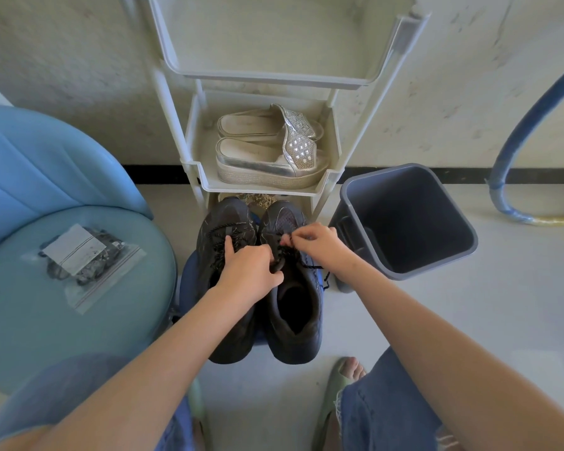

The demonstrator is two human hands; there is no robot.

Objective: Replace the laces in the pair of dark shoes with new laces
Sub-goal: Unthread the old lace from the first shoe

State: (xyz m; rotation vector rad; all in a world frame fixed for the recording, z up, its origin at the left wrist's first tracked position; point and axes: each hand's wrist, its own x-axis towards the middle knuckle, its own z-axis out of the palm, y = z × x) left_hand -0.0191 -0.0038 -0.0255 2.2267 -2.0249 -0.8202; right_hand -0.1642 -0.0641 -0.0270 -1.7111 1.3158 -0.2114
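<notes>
Dark shoes: the pair stands side by side, toes to the wall, on a blue stool (188,278) at the foot of a white shoe rack (264,80).
Left shoe (223,236): black lacing is threaded across its front.
Right shoe (295,307): both hands work at its eyelets; its mouth gapes open toward the camera.
Left hand (249,273): fingers curled into the lacing at the right shoe's tongue, gripping it, thumb stretched toward the left shoe.
Right hand (318,242): fingertips pinch the black lace (313,266) near the shoe's toe end; a loose length trails off the shoe's right side.
Zip bag of dark laces (85,260): lies flat on the seat of a blue chair (46,177), well apart from the shoes.
Rack shelf: silver platform slippers (267,151).
Right of the shoes: a grey bin (407,222), with a blue hose (518,141) curving by the wall.
Foreground: denim-clad knees, one foot in a green slipper (334,382).
</notes>
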